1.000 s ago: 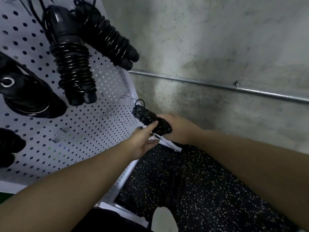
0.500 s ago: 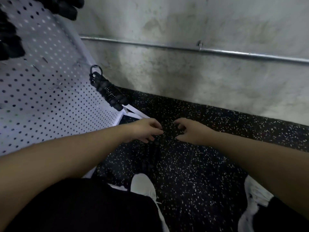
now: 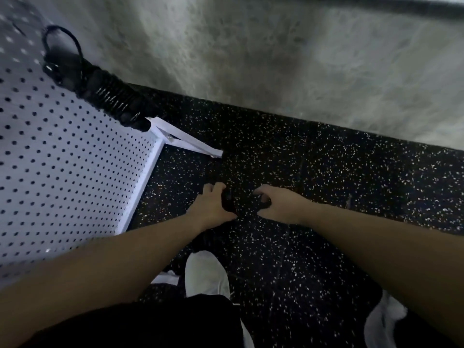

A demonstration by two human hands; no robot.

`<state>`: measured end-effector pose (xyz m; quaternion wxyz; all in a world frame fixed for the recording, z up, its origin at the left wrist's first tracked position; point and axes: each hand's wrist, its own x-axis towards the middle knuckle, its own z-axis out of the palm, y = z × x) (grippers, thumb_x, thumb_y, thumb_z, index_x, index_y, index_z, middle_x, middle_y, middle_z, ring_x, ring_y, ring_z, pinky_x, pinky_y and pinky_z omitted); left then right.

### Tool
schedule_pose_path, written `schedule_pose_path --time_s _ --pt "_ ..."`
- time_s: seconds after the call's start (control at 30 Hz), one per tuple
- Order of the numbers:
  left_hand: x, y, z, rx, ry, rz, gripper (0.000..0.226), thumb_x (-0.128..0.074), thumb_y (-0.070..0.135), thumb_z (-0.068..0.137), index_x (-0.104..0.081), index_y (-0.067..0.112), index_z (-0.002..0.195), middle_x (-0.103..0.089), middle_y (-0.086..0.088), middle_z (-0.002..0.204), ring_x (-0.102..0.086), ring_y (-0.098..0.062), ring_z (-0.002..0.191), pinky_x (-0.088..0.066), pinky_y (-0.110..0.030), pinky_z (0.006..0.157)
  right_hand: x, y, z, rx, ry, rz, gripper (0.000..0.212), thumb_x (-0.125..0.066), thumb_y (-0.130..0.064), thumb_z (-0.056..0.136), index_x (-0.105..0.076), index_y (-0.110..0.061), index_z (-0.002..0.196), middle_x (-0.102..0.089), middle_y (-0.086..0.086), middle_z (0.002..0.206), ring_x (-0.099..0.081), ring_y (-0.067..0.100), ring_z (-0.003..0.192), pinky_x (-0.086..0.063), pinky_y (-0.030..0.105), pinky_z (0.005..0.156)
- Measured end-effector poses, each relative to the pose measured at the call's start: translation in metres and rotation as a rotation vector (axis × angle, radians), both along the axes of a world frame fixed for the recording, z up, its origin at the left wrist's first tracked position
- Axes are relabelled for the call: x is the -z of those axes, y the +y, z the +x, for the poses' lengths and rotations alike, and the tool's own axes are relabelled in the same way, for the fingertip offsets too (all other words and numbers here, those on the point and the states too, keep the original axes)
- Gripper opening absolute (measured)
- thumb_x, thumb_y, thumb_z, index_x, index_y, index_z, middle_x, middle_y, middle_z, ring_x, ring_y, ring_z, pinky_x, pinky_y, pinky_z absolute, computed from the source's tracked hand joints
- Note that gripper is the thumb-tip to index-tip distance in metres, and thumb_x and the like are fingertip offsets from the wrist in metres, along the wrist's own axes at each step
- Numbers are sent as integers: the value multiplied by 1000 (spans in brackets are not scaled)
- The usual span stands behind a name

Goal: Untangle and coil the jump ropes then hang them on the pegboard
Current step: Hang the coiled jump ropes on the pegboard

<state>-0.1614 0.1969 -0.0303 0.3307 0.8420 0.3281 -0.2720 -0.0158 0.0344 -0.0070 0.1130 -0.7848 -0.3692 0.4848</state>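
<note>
A coiled rope (image 3: pixel 100 84) hung on the pegboard (image 3: pixel 62 159), close to the board's right edge. Its loop sat at the top and its wound part hung down to the board's bottom corner. A white foot (image 3: pixel 188 141) of the board stuck out from that corner onto the floor (image 3: pixel 326 172).

Both hands were low over the floor, just right of the board's edge and well apart from the hung rope. The left hand (image 3: pixel 211 207) had its fingers bent around something small and black (image 3: pixel 227 203). It was too dark to tell what it was, or if the hand really held it. The right hand (image 3: pixel 278 204) had its fingers curled too, near another dark bit. I could not tell if it held anything. The two hands were near each other with a small gap between them.

The floor was black with white specks. There was open floor to the right of the hands, up to the grey wall (image 3: pixel 301 59). A pipe (image 3: pixel 401 6) ran along the wall at the top. Two white shoes (image 3: pixel 206 272) stood on the floor below the hands.
</note>
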Motion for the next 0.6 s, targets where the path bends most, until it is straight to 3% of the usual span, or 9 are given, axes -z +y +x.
schedule_pose_path --time_s 0.1,0.27,0.4,0.5,0.6 --pt "22 5 -5 -52 -16 55 96 -83 44 80 -24 24 153 -10 -9 158 -43 -42 132 -45 -49 108 9 10 -1 -3 29 -13 58 -65 -30 96 -40 -27 149 -54 -2 137 -52 13 112 -44 24 94" --pt "42 3 -6 -211 -173 45 88 -85 28 78 -31 21 148 -12 -7 152 -51 -38 120 -51 -46 101 18 15 0 23 48 -18 56 -64 -30 96 -42 -28 148 -54 -4 133 -52 11 109 -42 22 89" --pt "33 0 -5 -273 -268 -55 100 -85 17 78 -21 26 154 -2 -9 156 -42 -23 121 -45 -27 97 16 13 0 65 56 12 52 -62 -29 98 -43 -25 147 -58 -3 128 -54 10 106 -40 20 86" --pt "11 3 1 -287 -380 -113 115 -90 21 74 -12 34 158 3 -1 159 -30 -11 126 -35 -21 105 6 17 -1 189 86 58 51 -61 -37 99 -45 -23 145 -61 -4 120 -59 12 101 -45 21 80" --pt "-20 7 12 -288 -495 -136 128 -94 24 68 -3 50 154 -3 7 158 -34 -16 138 -36 -29 116 -19 26 -1 471 197 130 49 -58 -50 97 -47 -27 139 -65 -1 113 -68 21 97 -59 35 78"
